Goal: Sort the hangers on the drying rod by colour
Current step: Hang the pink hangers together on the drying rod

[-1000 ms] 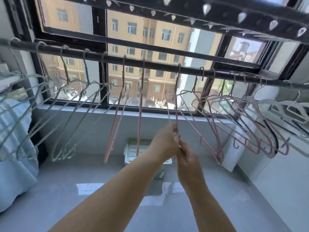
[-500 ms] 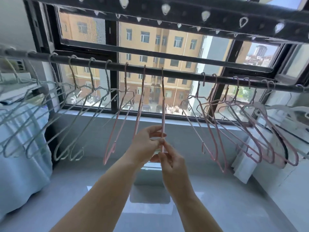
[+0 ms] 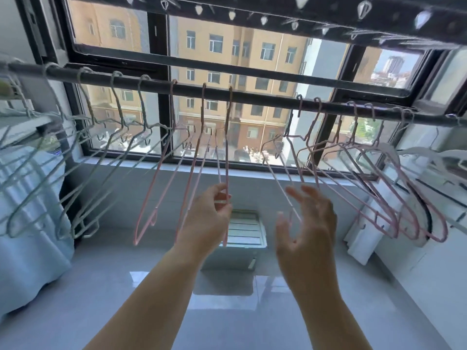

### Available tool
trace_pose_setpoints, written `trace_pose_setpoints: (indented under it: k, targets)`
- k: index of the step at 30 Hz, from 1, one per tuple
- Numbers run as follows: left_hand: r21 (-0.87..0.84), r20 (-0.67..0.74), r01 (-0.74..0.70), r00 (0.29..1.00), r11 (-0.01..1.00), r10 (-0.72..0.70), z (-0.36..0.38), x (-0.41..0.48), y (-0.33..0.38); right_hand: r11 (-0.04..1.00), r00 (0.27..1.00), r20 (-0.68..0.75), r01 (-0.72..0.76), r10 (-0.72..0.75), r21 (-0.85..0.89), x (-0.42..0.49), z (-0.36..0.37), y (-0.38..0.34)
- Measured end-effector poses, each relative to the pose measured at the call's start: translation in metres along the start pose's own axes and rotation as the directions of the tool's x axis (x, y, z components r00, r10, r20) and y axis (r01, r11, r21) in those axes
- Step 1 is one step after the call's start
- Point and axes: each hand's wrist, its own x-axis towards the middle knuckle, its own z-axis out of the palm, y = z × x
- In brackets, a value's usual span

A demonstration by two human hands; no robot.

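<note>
A dark drying rod (image 3: 252, 98) runs across the window. Several pale green hangers (image 3: 83, 173) hang on its left part. Three pink hangers (image 3: 161, 178) hang near the middle, and several more pink hangers (image 3: 374, 183) crowd the right part. White hangers (image 3: 434, 160) hang at the far right. My left hand (image 3: 209, 218) pinches the lower edge of the third middle pink hanger (image 3: 226, 160). My right hand (image 3: 308, 223) is open, fingers spread, just under the leftmost hanger (image 3: 280, 183) of the right pink group, not gripping it.
Light blue cloth (image 3: 27, 223) hangs at the left. A second dark bar with clips (image 3: 278, 13) runs overhead. A white slatted vent (image 3: 245, 229) sits on the floor below the window, and a white appliance (image 3: 364, 236) stands at the right wall.
The pink hanger was slid left along the rod to join the two middle pink ones. My right hand let go of it and moved right, opening near the right pink group.
</note>
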Motion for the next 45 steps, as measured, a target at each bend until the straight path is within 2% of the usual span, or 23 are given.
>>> trace_pose_setpoints:
  k: [2, 4, 6, 8, 13, 15, 18, 21, 26, 28, 32, 36, 38, 40, 41, 43, 45]
  targets:
    - [0.172, -0.126, -0.073, 0.987, 0.982, 0.096, 0.009, -0.006, 0.006, 0.992, 0.997, 0.027, -0.068, 0.071, -0.109, 0.012, -0.012, 0.014]
    - [0.199, -0.198, -0.212, 0.947, 0.957, 0.251, 0.020, -0.012, 0.020, 0.969, 0.963, 0.158, -0.197, 0.219, -0.148, 0.020, -0.013, 0.031]
    - [0.155, -0.139, -0.331, 0.926, 0.931, 0.352, 0.032, -0.018, 0.033, 0.946, 0.907, 0.271, -0.318, 0.322, -0.061, 0.024, -0.007, 0.044]
    - [0.090, -0.036, -0.362, 0.930, 0.928, 0.366, 0.043, -0.023, 0.040, 0.928, 0.895, 0.295, -0.367, 0.335, 0.059, 0.026, 0.000, 0.054]
    - [0.048, 0.097, -0.336, 0.939, 0.941, 0.330, 0.056, -0.033, 0.031, 0.906, 0.945, 0.163, -0.320, 0.284, 0.279, 0.039, 0.013, 0.058]
    - [0.037, 0.113, -0.306, 0.947, 0.951, 0.300, 0.058, -0.037, 0.026, 0.894, 0.949, 0.159, -0.309, 0.271, 0.325, 0.058, 0.018, 0.053]
    - [0.051, 0.152, -0.255, 0.957, 0.965, 0.245, 0.059, -0.042, 0.019, 0.858, 0.933, 0.226, -0.349, 0.281, 0.377, 0.089, 0.028, 0.043]
    - [0.084, 0.194, -0.195, 0.965, 0.977, 0.176, 0.059, -0.045, 0.010, 0.813, 0.893, 0.317, -0.430, 0.319, 0.392, 0.091, 0.043, 0.043]
    - [0.164, 0.296, -0.082, 0.955, 0.983, 0.031, 0.064, -0.043, -0.019, 0.752, 0.835, 0.416, -0.524, 0.360, 0.400, 0.018, 0.052, 0.064]
    - [0.205, 0.321, -0.051, 0.947, 0.977, -0.018, 0.067, -0.041, -0.034, 0.694, 0.814, 0.437, -0.565, 0.383, 0.445, -0.013, 0.038, 0.079]
    - [0.295, 0.268, 0.052, 0.954, 0.954, -0.135, 0.067, -0.030, -0.065, 0.689, 0.776, 0.446, -0.615, 0.446, 0.383, -0.049, -0.013, 0.121]
    - [0.556, 0.183, 0.146, 0.939, 0.818, -0.292, 0.057, -0.022, -0.098, 0.562, 0.653, 0.566, -0.745, 0.504, 0.359, -0.070, -0.067, 0.167]
    - [0.606, 0.157, 0.138, 0.945, 0.784, -0.288, 0.053, -0.023, -0.111, 0.486, 0.600, 0.609, -0.793, 0.519, 0.367, -0.082, -0.089, 0.185]
    - [0.582, 0.234, 0.073, 0.939, 0.810, -0.253, 0.049, -0.025, -0.119, 0.429, 0.578, 0.610, -0.814, 0.542, 0.391, -0.090, -0.103, 0.201]
    - [0.531, 0.293, 0.064, 0.922, 0.845, -0.254, 0.047, -0.028, -0.122, 0.429, 0.577, 0.596, -0.816, 0.558, 0.388, -0.093, -0.106, 0.207]
    - [0.375, 0.369, 0.087, 0.899, 0.923, -0.235, 0.041, -0.035, -0.126, 0.503, 0.594, 0.524, -0.802, 0.611, 0.323, -0.097, -0.103, 0.217]
    - [0.305, 0.336, 0.130, 0.912, 0.943, -0.234, 0.036, -0.042, -0.131, 0.610, 0.632, 0.379, -0.769, 0.676, 0.194, -0.100, -0.094, 0.228]
